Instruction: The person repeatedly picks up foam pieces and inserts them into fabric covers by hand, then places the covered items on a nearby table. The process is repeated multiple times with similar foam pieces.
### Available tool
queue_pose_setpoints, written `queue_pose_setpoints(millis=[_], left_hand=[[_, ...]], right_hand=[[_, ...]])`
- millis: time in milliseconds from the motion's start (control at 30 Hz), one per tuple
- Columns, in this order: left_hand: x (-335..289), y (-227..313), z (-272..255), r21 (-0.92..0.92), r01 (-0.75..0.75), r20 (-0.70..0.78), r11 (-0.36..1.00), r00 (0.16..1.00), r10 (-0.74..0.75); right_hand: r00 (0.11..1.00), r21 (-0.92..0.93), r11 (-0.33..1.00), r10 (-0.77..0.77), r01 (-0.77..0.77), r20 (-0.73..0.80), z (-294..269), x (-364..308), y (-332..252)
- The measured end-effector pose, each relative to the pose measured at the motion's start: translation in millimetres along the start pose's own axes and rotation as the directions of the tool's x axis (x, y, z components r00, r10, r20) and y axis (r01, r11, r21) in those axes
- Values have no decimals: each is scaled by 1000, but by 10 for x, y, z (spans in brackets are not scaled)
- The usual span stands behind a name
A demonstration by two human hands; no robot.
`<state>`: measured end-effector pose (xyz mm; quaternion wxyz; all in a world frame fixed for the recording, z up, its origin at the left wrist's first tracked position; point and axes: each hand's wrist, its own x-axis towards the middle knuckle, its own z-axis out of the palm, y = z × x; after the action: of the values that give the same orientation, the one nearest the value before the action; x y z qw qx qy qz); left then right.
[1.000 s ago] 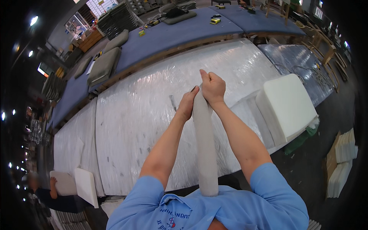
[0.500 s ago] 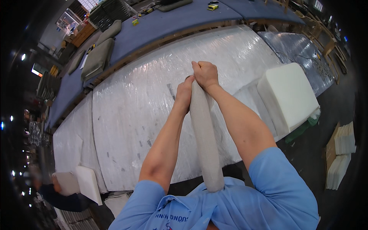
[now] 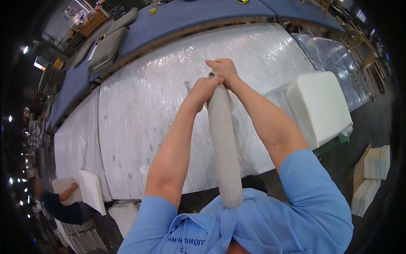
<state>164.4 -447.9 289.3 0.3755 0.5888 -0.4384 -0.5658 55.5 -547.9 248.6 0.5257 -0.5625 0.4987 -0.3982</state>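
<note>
A long grey fabric-covered cushion (image 3: 224,148), seen edge-on, stretches from my chest out over the table. My left hand (image 3: 205,92) is closed on its far end, the thumb lying across the gathered cloth. Just beyond, my right hand (image 3: 225,71) is closed at the same end with its thumb sticking out. A small dark fold of the cloth opens between the two hands. A bit of white shows along the cushion's right side below my right hand. The cushion's near end presses against my blue shirt.
The table (image 3: 139,114) under my arms is wrapped in clear plastic film. White foam pads (image 3: 319,106) are stacked on its right. A blue padded bench (image 3: 182,21) with grey cushions (image 3: 108,48) runs behind. At the lower left a co-worker (image 3: 63,207) handles a cushion beside a white pad (image 3: 91,190).
My left hand has shifted its hold over the cushion's far end, and my right hand has moved slightly away with its thumb out. The co-worker's arm has moved.
</note>
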Motion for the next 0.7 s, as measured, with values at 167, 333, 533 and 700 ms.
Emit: queue_pose_setpoints(millis=[167, 333, 533, 700], left_hand=[[118, 107, 207, 33, 34, -10, 999, 999, -34], [35, -116, 7, -116, 4, -107, 993, 994, -17], [-161, -39, 355, -102, -219, -158, 970, 967, 201], [-1091, -830, 510, -218, -491, -52, 843, 869, 492]], right_hand=[[946, -23, 997, -75, 72, -315, -557, -225, 0], [974, 257, 944, -175, 209, -147, -565, -1567, 1], [981, 316, 935, -185, 160, 50, -382, -2575, 127], [967, 307, 935, -225, 179, 122, -377, -2636, 175]])
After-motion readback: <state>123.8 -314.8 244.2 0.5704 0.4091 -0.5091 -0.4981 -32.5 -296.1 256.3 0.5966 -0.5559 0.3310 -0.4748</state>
